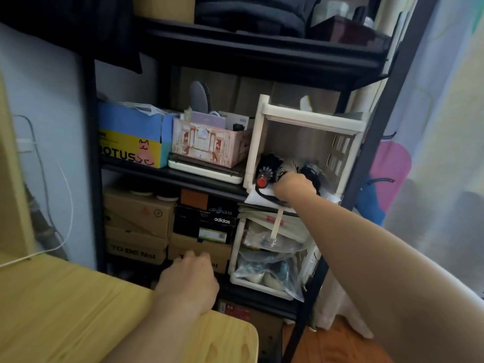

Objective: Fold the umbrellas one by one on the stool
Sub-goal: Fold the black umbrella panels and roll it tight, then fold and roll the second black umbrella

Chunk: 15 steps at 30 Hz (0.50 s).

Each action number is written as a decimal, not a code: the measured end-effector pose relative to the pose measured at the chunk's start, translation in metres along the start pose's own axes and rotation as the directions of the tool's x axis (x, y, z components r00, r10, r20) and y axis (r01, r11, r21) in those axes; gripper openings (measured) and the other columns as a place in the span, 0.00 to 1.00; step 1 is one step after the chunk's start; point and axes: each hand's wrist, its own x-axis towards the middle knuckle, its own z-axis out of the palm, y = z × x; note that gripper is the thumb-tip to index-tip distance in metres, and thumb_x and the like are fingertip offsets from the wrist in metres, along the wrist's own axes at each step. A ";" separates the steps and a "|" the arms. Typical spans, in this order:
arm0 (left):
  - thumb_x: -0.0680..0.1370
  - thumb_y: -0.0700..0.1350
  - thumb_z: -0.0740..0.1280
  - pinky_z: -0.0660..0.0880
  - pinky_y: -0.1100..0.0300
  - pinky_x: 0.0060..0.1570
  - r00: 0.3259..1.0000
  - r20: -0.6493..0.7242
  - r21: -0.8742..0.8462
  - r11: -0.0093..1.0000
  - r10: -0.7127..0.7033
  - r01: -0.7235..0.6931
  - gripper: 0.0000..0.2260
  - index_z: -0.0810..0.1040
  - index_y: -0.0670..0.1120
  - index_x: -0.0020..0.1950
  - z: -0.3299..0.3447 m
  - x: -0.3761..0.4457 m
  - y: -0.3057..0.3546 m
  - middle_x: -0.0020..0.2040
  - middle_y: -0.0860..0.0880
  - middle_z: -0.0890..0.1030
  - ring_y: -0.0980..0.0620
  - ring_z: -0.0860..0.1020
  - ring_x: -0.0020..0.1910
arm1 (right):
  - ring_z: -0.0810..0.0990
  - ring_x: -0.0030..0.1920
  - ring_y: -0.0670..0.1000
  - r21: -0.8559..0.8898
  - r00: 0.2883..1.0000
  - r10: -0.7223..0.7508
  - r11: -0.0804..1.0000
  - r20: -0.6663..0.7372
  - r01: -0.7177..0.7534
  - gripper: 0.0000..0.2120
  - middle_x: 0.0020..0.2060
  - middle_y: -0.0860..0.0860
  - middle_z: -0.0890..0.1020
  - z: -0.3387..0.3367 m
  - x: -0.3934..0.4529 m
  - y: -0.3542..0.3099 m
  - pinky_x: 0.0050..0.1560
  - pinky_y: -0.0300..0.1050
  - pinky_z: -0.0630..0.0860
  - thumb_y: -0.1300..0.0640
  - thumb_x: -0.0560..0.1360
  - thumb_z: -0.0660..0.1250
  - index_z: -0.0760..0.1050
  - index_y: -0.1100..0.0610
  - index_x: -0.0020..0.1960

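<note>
Right hand (296,186): arm stretched out, fingers curled around a folded umbrella (284,167) inside a white plastic crate (311,119).
Left hand (190,279): low, fingers loosely curled, holding nothing.
Umbrella beside it: black, red-capped (262,179), just left of the right hand.
Surface: yellow wooden stool (65,310) under the left forearm.
Room: black metal shelf (262,52), cardboard boxes (138,218).
</note>
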 end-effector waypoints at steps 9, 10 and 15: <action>0.81 0.48 0.64 0.79 0.51 0.46 0.984 -0.165 0.115 0.992 0.068 -0.049 0.08 0.77 0.51 0.60 -0.002 0.002 0.007 0.53 0.51 0.77 0.49 0.78 0.50 | 0.73 0.66 0.64 -0.105 0.997 -0.072 0.992 -0.020 0.070 0.22 0.70 0.60 0.67 0.001 -0.017 0.015 0.52 0.54 0.69 0.53 0.83 0.59 0.65 0.60 0.75; 0.81 0.47 0.64 0.79 0.51 0.45 0.975 -0.194 0.144 0.986 0.113 -0.085 0.08 0.77 0.51 0.60 -0.007 0.000 0.013 0.53 0.50 0.78 0.48 0.79 0.49 | 0.73 0.66 0.64 -0.097 0.996 -0.090 0.991 -0.018 0.088 0.23 0.71 0.60 0.65 -0.004 -0.029 0.021 0.51 0.54 0.68 0.51 0.84 0.57 0.63 0.60 0.76; 0.83 0.52 0.61 0.79 0.51 0.45 0.944 -0.080 0.084 0.946 0.319 -0.312 0.06 0.77 0.53 0.55 -0.049 -0.043 0.085 0.51 0.52 0.78 0.47 0.79 0.48 | 0.75 0.62 0.66 -0.069 0.965 -0.262 0.963 -0.017 0.260 0.21 0.68 0.58 0.68 -0.035 -0.143 0.104 0.49 0.54 0.70 0.51 0.82 0.60 0.64 0.57 0.72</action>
